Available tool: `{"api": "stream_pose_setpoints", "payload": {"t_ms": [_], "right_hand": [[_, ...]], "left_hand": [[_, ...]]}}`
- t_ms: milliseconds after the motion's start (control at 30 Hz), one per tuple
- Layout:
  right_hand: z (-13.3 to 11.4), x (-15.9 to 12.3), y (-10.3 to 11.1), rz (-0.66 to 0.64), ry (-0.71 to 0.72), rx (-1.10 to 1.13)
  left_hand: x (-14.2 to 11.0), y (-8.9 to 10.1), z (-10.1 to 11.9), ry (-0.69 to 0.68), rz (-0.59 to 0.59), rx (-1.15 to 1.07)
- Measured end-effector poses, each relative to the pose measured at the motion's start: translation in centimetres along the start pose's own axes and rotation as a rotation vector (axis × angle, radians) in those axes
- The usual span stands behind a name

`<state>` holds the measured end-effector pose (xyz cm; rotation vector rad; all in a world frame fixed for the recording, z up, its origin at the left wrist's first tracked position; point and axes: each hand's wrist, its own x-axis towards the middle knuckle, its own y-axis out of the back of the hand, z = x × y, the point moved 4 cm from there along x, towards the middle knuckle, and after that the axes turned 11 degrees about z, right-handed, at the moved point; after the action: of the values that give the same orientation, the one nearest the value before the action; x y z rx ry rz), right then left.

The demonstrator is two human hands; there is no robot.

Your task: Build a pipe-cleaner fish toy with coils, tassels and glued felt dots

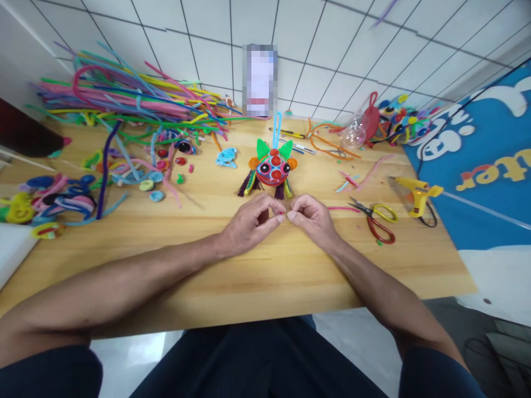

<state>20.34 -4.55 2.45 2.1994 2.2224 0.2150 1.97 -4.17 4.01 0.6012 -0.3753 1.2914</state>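
My left hand (pixel 253 224) is closed in a pinch, with a small bit of red material (pixel 282 213) showing at its fingertips. Facing it, my right hand (pixel 313 220) pinches too, its fingertips almost touching the left ones; what it grips is too small to make out. A red-pink pipe cleaner (pixel 344 209) extends from behind my right hand; whether it reaches the fingers is hidden. Just beyond both hands stands a colourful animal-head ornament (pixel 272 168) with green ears, orange side balls, dark tassels and a light-blue loop (pixel 277 130).
Scissors (pixel 375 218) and a yellow glue gun (pixel 417 194) lie on the right. Bundled pipe cleaners (pixel 136 97) and coiled pieces (pixel 62 199) cover the left. A phone (pixel 260 83) leans on the tiled wall. A clear ball (pixel 353 135) sits at the back right.
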Motion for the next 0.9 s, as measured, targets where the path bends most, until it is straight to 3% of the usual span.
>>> {"api": "stream_pose_setpoints", "payload": {"t_ms": [133,367,600,767,900], "right_hand": [[0.0,-0.3,-0.5,-0.055,0.044,0.014],[0.1,-0.7,-0.8,-0.029,0.068,0.015],[0.1,-1.0,-1.2,-0.035,0.089,0.086],[0.2,-1.0,-1.2,-0.014,0.060,0.050],[0.3,-1.2,-1.3,-0.034,0.029,0.031]], "left_hand": [[0.0,-0.3,0.1,0.069,-0.093,-0.069],[-0.3,-0.5,-0.5,0.204,-0.110,-0.143],[-0.2,-0.5,0.3,0.100,-0.122,-0.156],[-0.6,-0.5,0.1,0.134,-0.077,-0.108],[-0.5,-0.6,0.3,0.099,-0.105,-0.140]]}}
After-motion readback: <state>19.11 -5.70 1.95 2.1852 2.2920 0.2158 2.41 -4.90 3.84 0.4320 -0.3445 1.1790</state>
